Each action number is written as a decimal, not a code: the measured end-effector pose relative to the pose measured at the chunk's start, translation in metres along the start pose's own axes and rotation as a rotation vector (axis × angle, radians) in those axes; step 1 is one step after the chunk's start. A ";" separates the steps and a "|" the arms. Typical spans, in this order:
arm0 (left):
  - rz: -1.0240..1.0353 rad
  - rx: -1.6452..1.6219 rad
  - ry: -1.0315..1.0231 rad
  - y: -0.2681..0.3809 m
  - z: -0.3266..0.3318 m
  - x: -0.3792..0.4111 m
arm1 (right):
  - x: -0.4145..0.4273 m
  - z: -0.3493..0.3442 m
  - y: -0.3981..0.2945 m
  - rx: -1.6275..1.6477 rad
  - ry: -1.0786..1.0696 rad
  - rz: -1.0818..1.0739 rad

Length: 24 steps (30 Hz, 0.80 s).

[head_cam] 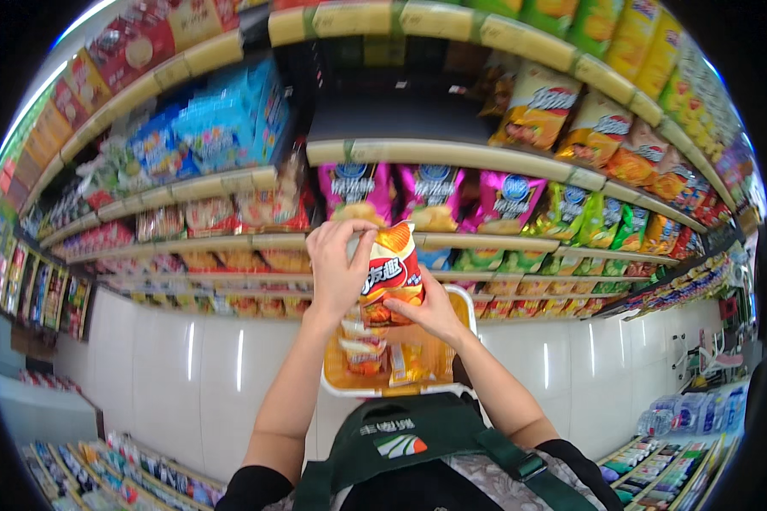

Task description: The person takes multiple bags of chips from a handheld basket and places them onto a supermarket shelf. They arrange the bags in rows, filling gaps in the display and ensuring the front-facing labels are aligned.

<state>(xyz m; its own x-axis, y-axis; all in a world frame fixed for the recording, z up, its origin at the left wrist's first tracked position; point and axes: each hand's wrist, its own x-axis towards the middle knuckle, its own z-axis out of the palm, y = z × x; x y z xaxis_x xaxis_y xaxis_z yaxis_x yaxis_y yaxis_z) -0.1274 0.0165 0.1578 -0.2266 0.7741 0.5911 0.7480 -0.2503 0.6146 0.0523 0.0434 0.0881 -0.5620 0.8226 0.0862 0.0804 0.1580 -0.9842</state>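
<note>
Both hands hold up a red, orange and white snack bag [393, 271] in front of the shelves. The fingers of my left hand [340, 262] grip its upper left edge, covering part of the print. Lower down, my right hand [431, 306] holds the bag's right side, thumb across the front. Beneath them stands an orange basket with a white rim [466, 319], partly hidden by the bag and forearms. Inside lie a white and orange snack bag [362, 351] and a yellow packet [406, 363].
Purple chip bags [431, 195] line the shelf just beyond my hands. Above runs a dark shelf board [399, 115], with white and orange bags [540, 105] at its right. Blue bags [224, 121] fill the left shelf. Pale floor tiles [217, 358] reach behind to low shelves [121, 479].
</note>
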 end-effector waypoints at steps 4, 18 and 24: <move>-0.032 -0.184 0.188 0.039 -0.002 0.032 | 0.021 -0.038 -0.054 0.093 0.157 -0.112; -0.147 -0.259 -0.128 0.043 0.055 0.194 | 0.171 -0.127 -0.155 -0.309 0.539 -0.290; -0.108 -0.461 -0.144 0.017 0.097 0.251 | 0.221 -0.151 -0.143 -0.474 0.536 -0.204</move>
<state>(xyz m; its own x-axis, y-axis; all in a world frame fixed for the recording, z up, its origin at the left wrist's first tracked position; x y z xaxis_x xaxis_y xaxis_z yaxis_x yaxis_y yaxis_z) -0.1112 0.2636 0.2657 -0.1751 0.8739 0.4534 0.3640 -0.3705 0.8546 0.0406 0.2850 0.2715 -0.1349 0.8863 0.4430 0.4317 0.4550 -0.7788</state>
